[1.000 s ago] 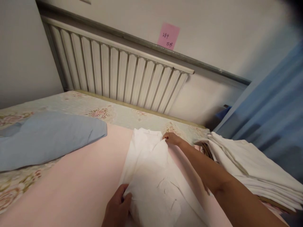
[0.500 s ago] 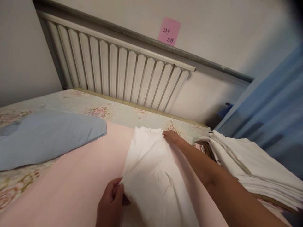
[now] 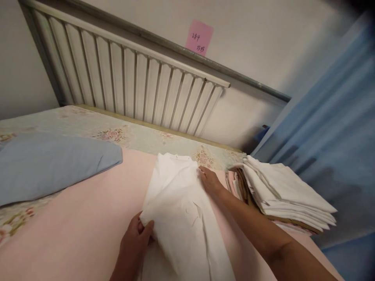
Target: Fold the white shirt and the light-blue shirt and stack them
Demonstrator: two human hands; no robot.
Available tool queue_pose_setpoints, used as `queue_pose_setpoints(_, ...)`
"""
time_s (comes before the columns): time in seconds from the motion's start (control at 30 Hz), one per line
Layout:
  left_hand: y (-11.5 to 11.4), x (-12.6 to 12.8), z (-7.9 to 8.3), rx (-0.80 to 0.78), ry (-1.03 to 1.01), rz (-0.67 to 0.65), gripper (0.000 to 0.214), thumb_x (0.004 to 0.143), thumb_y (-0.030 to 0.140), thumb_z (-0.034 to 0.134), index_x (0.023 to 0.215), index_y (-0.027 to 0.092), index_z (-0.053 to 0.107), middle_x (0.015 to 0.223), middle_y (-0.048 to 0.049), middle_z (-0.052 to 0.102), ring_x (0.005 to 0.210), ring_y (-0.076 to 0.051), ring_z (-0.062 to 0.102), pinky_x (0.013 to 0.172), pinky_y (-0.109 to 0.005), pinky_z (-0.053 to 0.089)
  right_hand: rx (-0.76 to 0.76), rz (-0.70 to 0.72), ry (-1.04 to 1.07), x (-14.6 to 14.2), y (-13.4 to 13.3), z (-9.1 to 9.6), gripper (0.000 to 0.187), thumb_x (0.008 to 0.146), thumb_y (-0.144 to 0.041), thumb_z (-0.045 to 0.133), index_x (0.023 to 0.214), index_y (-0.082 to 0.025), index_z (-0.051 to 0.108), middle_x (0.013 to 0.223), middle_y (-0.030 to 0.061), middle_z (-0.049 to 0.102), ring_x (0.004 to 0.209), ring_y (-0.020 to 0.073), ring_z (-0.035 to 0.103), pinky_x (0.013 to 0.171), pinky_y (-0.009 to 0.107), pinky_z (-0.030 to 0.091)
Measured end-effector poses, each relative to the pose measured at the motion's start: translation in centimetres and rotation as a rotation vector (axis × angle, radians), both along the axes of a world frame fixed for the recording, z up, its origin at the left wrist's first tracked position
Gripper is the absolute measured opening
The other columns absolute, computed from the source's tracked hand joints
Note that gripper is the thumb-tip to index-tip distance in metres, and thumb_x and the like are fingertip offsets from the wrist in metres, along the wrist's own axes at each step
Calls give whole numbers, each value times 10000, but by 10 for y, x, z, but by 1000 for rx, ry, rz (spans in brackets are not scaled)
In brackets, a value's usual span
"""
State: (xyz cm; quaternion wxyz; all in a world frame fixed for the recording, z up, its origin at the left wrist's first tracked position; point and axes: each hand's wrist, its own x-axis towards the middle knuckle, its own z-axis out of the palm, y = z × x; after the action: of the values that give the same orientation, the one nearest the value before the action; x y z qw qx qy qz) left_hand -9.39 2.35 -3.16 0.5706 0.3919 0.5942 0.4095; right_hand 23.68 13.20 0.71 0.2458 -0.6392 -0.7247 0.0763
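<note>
A white folded garment (image 3: 178,195) lies lengthwise in front of me on a pink cloth (image 3: 102,210), with creases on its surface. My left hand (image 3: 137,234) pinches the garment's left edge between thumb and fingers, and that edge is slightly lifted. At the far right corner, my right hand (image 3: 210,180) rests against the garment's side with its fingers stretched out. Part of the right hand's underside is hidden.
A light blue folded cloth (image 3: 64,164) lies to the left on a flowered cover (image 3: 140,136). To the right stands a stack of folded white cloths (image 3: 287,187) with brown and pink ones. Behind are a radiator (image 3: 125,74), a pink note (image 3: 199,37) and a blue curtain (image 3: 328,128).
My right hand has loosened from the garment's far right corner and slid slightly down its side. The left hand keeps its pinch. The view has shifted a little to the right.
</note>
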Motion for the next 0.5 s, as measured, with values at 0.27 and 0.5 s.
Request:
queue_pose_setpoints(0.27,-7,2,19,-20,-75,-28,407,745,369,619,1086,149,589,733,-19,646,664,-182,656,638,-318,564,12,40,-3,-11,-130,-34,421,941,-355,402,1318,-208,518,1382,84,500,1281,212,455,1101,448,351)
queue_pose_setpoints(0.5,-11,3,28,12,-26,-41,332,734,351,625,994,147,596,777,-31,650,645,-177,660,592,-283,546,45,128,-211,-31,-236,-42,478,924,-236,451,1399,-271,406,1447,37,418,1385,226,287,1120,490,316)
